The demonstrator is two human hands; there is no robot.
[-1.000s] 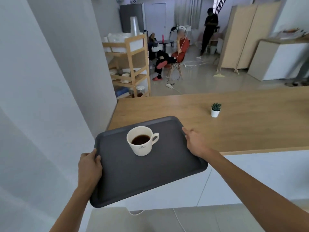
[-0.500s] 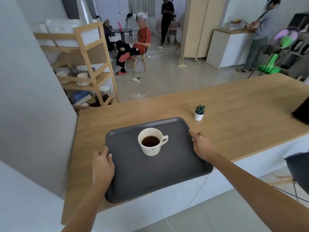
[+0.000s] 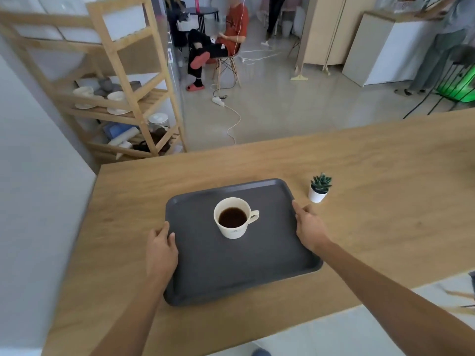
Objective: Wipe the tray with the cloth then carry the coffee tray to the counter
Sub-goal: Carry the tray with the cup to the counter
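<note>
A dark grey tray (image 3: pixel 270 258) lies over the wooden counter (image 3: pixel 385 188), all of it inside the counter's edges. On its far half stands a white cup (image 3: pixel 235 218) of black coffee, upright, handle to the right. My left hand (image 3: pixel 160 249) grips the tray's left rim, thumb on top. My right hand (image 3: pixel 309 227) holds the right rim near the far corner. No cloth is in view.
A small potted succulent (image 3: pixel 320 187) stands just right of the tray's far corner. A wooden shelf rack (image 3: pixel 133 80) with dishes is beyond the counter on the left. A seated person (image 3: pixel 218 39) and other people are farther back.
The tray has moved forward from beyond the counter's front edge to fully over the counter top. Both hands kept their grip on its rims. The cup stayed upright.
</note>
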